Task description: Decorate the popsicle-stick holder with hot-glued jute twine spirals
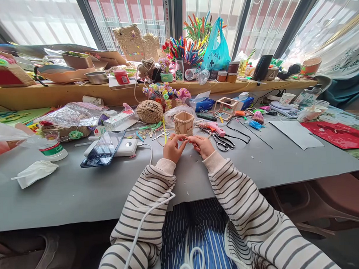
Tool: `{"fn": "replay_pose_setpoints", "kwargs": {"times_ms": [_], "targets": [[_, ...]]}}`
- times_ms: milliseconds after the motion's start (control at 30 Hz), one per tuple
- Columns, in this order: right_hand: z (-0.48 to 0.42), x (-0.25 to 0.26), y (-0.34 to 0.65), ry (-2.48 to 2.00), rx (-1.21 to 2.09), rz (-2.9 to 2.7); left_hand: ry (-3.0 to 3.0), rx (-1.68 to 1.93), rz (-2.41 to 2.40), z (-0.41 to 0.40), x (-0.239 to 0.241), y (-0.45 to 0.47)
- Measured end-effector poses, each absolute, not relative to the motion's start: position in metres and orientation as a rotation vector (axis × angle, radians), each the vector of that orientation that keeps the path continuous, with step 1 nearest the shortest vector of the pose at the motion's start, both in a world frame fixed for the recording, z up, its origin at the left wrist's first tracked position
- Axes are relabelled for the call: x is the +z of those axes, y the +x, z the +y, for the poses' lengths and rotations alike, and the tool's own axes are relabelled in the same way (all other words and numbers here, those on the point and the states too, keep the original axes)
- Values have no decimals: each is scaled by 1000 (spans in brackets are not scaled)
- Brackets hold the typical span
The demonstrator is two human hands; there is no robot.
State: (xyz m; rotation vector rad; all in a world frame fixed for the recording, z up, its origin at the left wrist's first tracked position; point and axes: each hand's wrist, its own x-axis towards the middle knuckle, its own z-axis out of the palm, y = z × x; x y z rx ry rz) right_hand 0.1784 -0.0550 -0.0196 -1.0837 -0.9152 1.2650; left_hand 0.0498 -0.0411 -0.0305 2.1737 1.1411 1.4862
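Note:
My left hand (173, 147) and my right hand (202, 145) meet fingertip to fingertip over the grey table. Both are closed in a pinch on something too small to make out. Just behind them stands a small wooden cup (184, 123) with a rope-like trim round its rim; my fingers hide its lower edge. Right of the cup lies a pink glue gun (213, 129), with black-handled scissors (223, 142) in front of it. To the left are small white-handled scissors (162, 134) and a ball of twine (149, 111).
A phone (104, 149) leans on a white power bank (127, 147) at the left, its white cable running over my left arm. White paper (295, 134) and a red sheet (338, 133) lie right. A crowded shelf (122, 92) spans the back.

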Motion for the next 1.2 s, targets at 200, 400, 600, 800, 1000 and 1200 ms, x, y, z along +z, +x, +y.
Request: {"fn": "replay_pose_setpoints", "kwargs": {"times_ms": [200,400,600,800,1000,1200], "targets": [[-55,-20,179,-1060,1338,-880,2238,1517,1167,-40,-34,51],[-55,-21,180,-1072,1359,-898,2247,1526,1207,-41,-34,52],[-56,-20,182,-1116,1322,-984,2191,1502,1217,-46,-31,53],[-52,-23,185,-1164,1169,-1130,1973,1513,1222,-42,-28,46],[-48,-24,192,-1203,808,-1245,1830,1437,1150,-43,-29,46],[-55,-17,192,-1142,577,-1552,1769,1403,1082,-44,-30,47]]}}
